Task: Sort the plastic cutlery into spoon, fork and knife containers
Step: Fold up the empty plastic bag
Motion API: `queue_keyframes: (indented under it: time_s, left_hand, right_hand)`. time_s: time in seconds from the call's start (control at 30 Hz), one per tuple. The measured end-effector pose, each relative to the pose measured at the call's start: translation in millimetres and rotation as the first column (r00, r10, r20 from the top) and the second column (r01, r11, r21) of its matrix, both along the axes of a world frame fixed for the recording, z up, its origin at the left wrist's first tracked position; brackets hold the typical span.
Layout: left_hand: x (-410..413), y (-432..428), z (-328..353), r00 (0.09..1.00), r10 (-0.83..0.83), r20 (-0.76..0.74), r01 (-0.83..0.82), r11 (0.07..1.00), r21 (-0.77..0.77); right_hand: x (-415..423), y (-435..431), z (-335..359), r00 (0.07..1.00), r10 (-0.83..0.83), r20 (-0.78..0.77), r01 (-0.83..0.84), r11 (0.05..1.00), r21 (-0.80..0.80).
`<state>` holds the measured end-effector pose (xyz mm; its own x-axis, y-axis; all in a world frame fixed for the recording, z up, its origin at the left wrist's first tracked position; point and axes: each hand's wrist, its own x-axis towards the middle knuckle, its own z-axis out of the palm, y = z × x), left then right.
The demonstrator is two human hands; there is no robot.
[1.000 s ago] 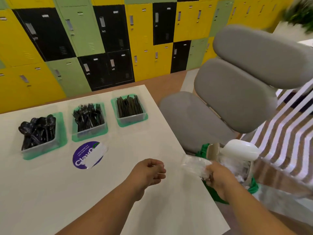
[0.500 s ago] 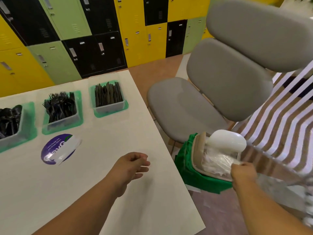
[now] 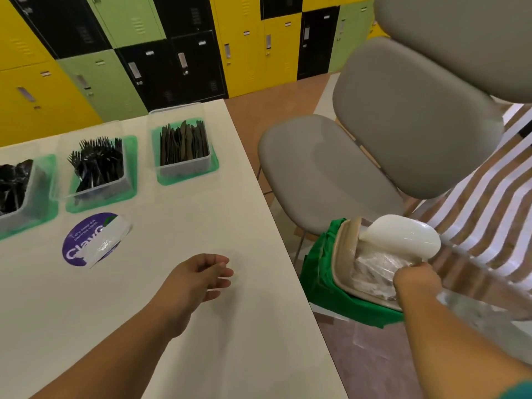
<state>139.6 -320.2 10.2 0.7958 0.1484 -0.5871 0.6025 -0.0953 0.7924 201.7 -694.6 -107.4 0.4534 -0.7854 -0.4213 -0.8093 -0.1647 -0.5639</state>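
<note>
Knife container (image 3: 184,169) well beyond left hand (image 3: 198,280), far from right hand (image 3: 416,279)

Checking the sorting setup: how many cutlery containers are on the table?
3, in a row: knife container rightmost, fork container in the middle, spoon container leftmost, cut off by the frame edge; others may lie beyond it.

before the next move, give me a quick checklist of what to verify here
1. Right hand free of the clear wrap in the bin: cannot tell, its grip is hidden.
2. Left hand empty: ok, fingers relaxed over the table.
3. All wrappers binned: not ok, one wrapper lies on the purple sticker.
4. Knife container and fork container hold one kind each: ok.
5. Spoon container fully sorted: cannot tell, cut by the frame edge.
</note>
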Motion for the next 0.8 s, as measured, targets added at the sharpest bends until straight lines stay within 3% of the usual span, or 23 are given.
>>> queue_keyframes:
  time_s: [0.17, 0.3, 0.37, 0.47, 0.53, 0.6, 0.67, 0.8]
  left_hand:
    - [4.4, 9.2, -6.0, 0.999, 0.043, 0.005, -0.043, 0.999, 0.011]
    - [4.7, 13.2, -10.9, 0.998, 0.064, 0.004, -0.064, 0.998, 0.01]
    - [4.6, 15.3, -13.6, 0.998, 0.061, -0.001, -0.061, 0.998, 0.019]
    - [5.9, 18.7, -20.1, 0.998, 0.022, 0.052, -0.032, 0.982, 0.184]
    - [6.8, 23.6, -23.2, 0.99, -0.106, 0.096, 0.046, 0.873, 0.486]
    - [7.0, 31.1, -26.3, 0.949, -0.311, 0.058, 0.175, 0.668, 0.723]
    - [6.3, 40.7, -32.3, 0.904, -0.423, -0.059, 0.298, 0.526, 0.796]
    - [4.5, 48.4, -36.4, 0.866, -0.46, -0.196, 0.43, 0.488, 0.759]
  right_hand:
    - [9.9, 4.8, -16.0, 0.986, -0.022, 0.168, -0.007, 0.985, 0.171]
    - [11.2, 5.4, -21.4, 0.991, 0.072, 0.112, -0.085, 0.99, 0.116]
    - [8.2, 7.8, -18.4, 0.99, 0.056, 0.129, -0.077, 0.983, 0.165]
    - [1.4, 14.6, -15.5, 0.982, 0.049, 0.181, -0.087, 0.973, 0.212]
    - [-0.9, 15.2, -29.6, 0.972, 0.09, 0.219, -0.123, 0.982, 0.145]
    - [-4.5, 15.5, -37.8, 0.977, 0.089, 0.195, -0.109, 0.989, 0.098]
    - [-8.1, 21.2, -30.0, 0.985, 0.093, 0.147, -0.102, 0.993, 0.055]
    - [-11.1, 23.9, -26.7, 0.978, 0.093, 0.187, -0.107, 0.992, 0.064]
